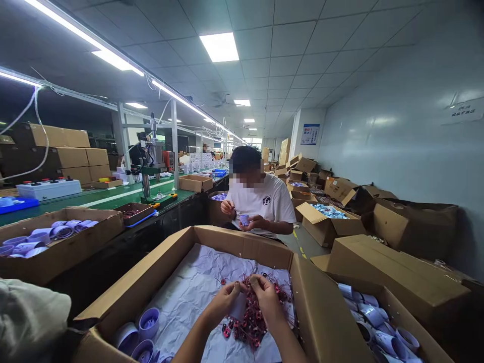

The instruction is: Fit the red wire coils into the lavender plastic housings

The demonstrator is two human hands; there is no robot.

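Both my hands are over a large open cardboard box (177,257) lined with white paper. My left hand (224,302) and my right hand (266,296) are closed in a pinch on a tangled heap of small red wire coils (251,317) lying on the paper. The fingertips of the two hands nearly meet above the heap. Several lilac plastic cups (143,330) lie in the box's near left corner.
A person in a white T-shirt (260,201) sits opposite, holding a lilac cup. A box of lilac cups (381,327) is at my right, another (56,237) on the left. A green workbench with a press (151,166) runs along the left. Cardboard boxes crowd the right wall.
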